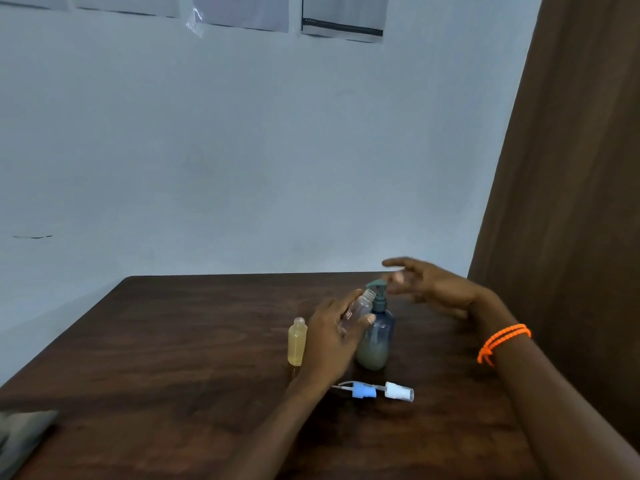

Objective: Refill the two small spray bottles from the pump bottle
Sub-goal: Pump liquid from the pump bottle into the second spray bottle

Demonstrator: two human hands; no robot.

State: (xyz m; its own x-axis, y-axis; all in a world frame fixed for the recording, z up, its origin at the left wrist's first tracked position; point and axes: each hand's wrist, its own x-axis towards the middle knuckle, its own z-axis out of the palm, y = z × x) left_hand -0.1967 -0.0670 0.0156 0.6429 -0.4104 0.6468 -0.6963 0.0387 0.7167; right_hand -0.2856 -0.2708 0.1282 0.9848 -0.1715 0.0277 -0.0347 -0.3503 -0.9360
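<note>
My worry is a spill: if the clear spray bottle (358,306) slips off line with the spout, the pump bottle (375,332) squirts onto the desk (173,358). My left hand (334,337) keeps a closed grip on that tilted bottle, its mouth touching the nozzle. My right hand (429,285) hovers spread wide at the pump's two o'clock. The filled yellow bottle (298,341) stands at nine o'clock.

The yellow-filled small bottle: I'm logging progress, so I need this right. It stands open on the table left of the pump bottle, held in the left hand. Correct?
Not quite. The head view shows the yellow-filled small bottle standing free; the left hand holds the clear small bottle instead. It does stand open, left of the pump bottle.
</note>
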